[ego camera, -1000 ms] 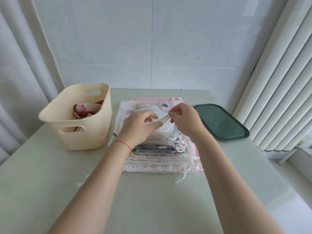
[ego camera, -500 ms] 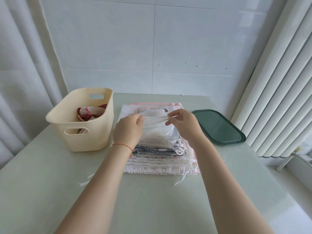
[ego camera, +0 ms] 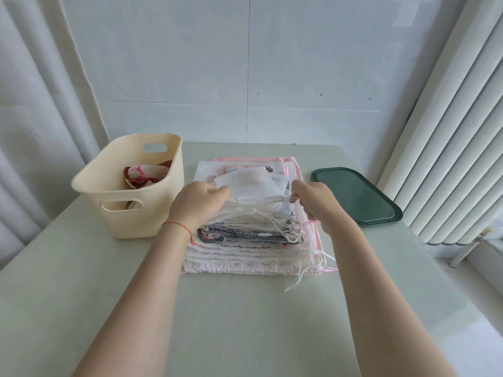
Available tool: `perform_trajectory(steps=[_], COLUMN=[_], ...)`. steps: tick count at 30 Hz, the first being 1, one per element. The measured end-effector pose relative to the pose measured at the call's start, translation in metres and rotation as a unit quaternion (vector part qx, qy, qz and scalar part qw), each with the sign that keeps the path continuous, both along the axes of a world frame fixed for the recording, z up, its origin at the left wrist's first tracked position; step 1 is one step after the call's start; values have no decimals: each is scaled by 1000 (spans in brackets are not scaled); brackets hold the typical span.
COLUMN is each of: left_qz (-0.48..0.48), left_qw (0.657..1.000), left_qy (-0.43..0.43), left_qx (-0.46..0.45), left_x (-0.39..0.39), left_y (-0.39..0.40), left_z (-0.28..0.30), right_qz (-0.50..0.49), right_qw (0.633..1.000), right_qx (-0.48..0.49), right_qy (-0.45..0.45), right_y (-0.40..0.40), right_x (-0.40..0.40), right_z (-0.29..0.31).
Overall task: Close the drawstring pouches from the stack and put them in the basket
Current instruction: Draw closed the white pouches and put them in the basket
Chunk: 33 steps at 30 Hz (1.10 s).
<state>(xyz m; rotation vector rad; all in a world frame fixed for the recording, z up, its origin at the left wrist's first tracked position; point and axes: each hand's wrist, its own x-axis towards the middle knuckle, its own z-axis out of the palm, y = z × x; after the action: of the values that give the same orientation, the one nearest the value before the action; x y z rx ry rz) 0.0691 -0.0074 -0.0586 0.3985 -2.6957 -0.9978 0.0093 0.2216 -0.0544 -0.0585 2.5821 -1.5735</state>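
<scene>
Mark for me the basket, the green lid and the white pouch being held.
basket (ego camera: 130, 213): head view, bare front wall above the handle slot.
green lid (ego camera: 353, 194): head view, middle of its flat top.
white pouch (ego camera: 250, 183): head view, sheer body between the hands.

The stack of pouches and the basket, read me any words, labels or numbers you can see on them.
No text can be read.
Printed pouch near the top back of the stack: small dark marks and a picture, too blurred to read.
Basket: no label visible.
Green lid: no marking visible.
</scene>
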Motion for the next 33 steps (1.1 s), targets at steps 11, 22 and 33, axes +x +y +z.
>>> perform_trajectory(steps=[11, 22, 33], left_qz=[78, -150, -75], left_qw=[992, 843, 952], left_qy=[96, 104, 159], left_qx=[13, 506, 250], left_x=[-3, 0, -2], left_y=[-1, 29, 30], left_z=[-6, 11, -2], right_qz=[-98, 137, 112], right_qw=[991, 907, 975], right_qx=[-43, -395, -112], right_qy=[82, 55, 155], right_y=[2, -30, -42], right_x=[-6, 17, 28], right_z=[-4, 11, 10])
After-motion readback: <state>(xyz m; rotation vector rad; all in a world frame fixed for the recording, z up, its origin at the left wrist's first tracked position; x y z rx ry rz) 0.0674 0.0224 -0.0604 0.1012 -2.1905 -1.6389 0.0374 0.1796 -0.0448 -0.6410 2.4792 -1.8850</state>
